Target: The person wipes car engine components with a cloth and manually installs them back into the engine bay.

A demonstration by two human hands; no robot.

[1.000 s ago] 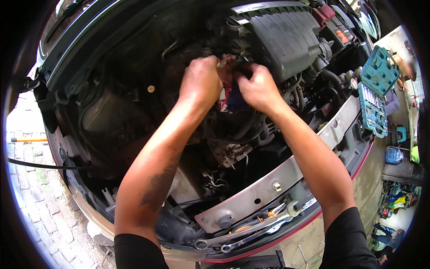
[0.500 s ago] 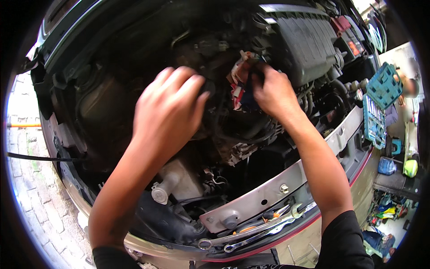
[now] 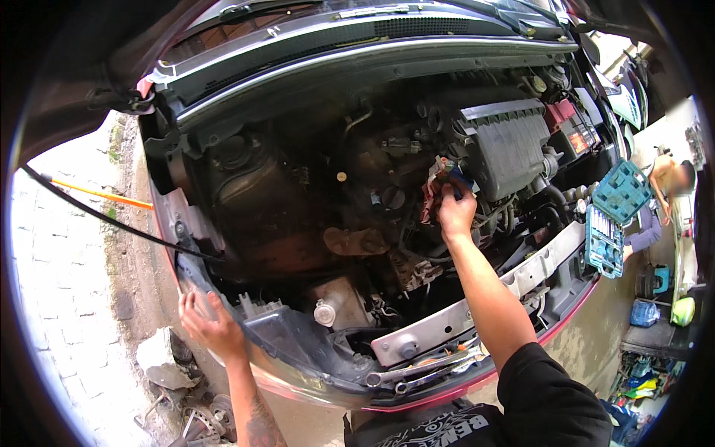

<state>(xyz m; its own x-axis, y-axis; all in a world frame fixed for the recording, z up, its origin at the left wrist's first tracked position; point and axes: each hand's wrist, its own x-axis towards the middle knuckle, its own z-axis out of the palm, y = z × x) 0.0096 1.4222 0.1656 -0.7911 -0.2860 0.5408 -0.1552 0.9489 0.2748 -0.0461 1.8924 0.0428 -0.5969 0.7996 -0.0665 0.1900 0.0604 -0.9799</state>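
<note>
Red-and-white rag (image 3: 434,188) is bunched in my right hand (image 3: 456,214), fingers closed around it together with something blue, pressed deep in the engine bay against the side of the grey ribbed engine cover (image 3: 506,149), which sits at one o'clock from my knuckles. My left hand (image 3: 211,322) is down at eight o'clock from the rag and well apart from it, fingers spread and resting flat on the car's front corner by the headlight (image 3: 287,339), gripping nothing. Between the two hands sits a whitish reservoir with its cap (image 3: 325,313). Wrenches (image 3: 417,372) lie along the front crossmember at six o'clock from my right hand. An open teal socket case (image 3: 612,216) rests on the bay's edge at three o'clock.
</note>
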